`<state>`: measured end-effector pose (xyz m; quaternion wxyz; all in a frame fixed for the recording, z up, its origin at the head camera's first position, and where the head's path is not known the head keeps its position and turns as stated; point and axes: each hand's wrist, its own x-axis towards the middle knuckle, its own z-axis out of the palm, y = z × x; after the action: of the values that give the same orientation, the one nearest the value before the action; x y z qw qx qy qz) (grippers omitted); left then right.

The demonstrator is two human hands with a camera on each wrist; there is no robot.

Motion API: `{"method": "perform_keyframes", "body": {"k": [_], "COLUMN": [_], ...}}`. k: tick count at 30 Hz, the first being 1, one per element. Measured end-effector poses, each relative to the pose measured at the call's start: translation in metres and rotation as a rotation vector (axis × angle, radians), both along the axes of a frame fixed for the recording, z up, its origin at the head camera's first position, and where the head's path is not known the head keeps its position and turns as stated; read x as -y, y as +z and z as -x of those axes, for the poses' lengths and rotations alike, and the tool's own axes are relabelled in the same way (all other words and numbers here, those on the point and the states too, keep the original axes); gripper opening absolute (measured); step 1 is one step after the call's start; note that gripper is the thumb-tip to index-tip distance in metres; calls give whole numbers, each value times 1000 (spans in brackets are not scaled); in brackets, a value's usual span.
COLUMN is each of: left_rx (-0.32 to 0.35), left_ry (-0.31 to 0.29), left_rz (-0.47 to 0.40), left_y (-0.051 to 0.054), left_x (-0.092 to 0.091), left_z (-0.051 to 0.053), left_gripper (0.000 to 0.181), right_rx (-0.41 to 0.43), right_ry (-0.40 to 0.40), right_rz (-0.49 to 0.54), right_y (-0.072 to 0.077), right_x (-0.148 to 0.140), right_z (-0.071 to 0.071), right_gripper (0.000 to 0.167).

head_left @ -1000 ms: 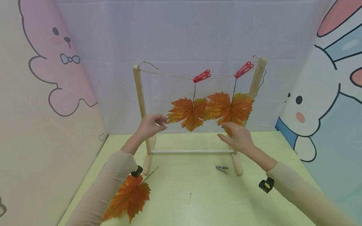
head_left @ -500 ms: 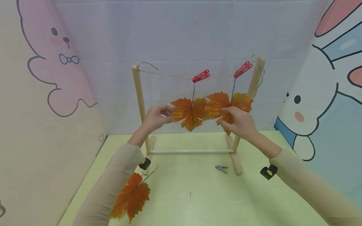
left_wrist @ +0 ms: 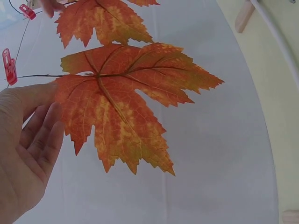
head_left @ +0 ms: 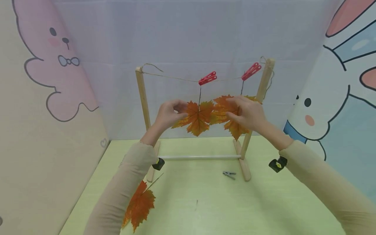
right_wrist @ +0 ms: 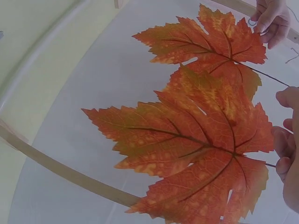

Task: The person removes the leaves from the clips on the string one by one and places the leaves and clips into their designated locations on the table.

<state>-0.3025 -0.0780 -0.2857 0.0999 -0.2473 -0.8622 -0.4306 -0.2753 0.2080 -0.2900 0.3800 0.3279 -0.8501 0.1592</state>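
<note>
Two orange maple leaves hang by their stems from a string, each under a red clothespin. At the upper left edge of the left leaf (head_left: pixel 200 118), my left hand (head_left: pixel 171 114) has its fingers loosely bent; the left wrist view shows the thumb at the leaf's edge near the stem (left_wrist: pixel 37 75). My right hand (head_left: pixel 248 111) is in front of the right leaf (head_left: pixel 236 127), thumb and fingers apart, covering its middle. In the right wrist view, its fingers (right_wrist: pixel 282 140) are beside the leaf's stem. The left clothespin (head_left: pixel 207 78) and right clothespin (head_left: pixel 251 71) grip the string above.
A wooden frame's left post (head_left: pixel 142 98) and right post (head_left: pixel 264 80) carry the string (head_left: pixel 173 77). A white rod (head_left: pixel 196 157) joins their feet. On the table (head_left: pixel 182 186) lie a grey clothespin (head_left: pixel 229 175) and another maple leaf (head_left: pixel 141 204), partly under the left sleeve.
Both hands have risen along the hanging leaves, the left also moving right to its leaf's edge. The leaves and red clothespins keep their places on the string.
</note>
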Motion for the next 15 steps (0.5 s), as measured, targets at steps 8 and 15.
{"method": "perform_keyframes", "body": {"k": [8, 15], "left_rx": [-31, -62], "left_ry": [16, 15], "left_rz": [-10, -3], "left_y": [6, 12], "left_x": [-8, -23], "left_z": [3, 5], "left_gripper": [28, 29], "right_rx": [7, 106], "right_ry": [-28, -61], "right_rz": [-6, 11], "right_y": [32, 53], "right_x": [6, 14], "right_z": [9, 11], "right_gripper": [47, 50]}}
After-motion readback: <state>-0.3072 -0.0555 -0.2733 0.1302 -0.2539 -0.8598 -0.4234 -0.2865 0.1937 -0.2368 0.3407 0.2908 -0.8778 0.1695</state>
